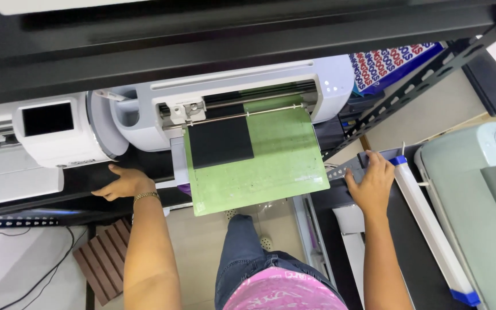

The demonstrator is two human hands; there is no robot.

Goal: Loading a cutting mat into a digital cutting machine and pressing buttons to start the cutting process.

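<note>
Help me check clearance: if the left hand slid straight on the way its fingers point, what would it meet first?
Probably the small white machine: the left hand lies on the black shelf edge, fingers pointing left and slightly up toward its base. Depth is unclear.

We see our green cutting mat (271, 166) (a black sheet (221, 142) stuck on it) jutting flat from the pale cutting machine (225, 97).

Smooth pale plastic cutting machine (144, 123), matt green mat (282, 161) bearing matt black sheet (221, 142), perforated dark metal shelf frame (409, 92).

Black metal shelving (426, 80); beige floor (202, 241); slatted wooden board (101, 261) lower left.
</note>
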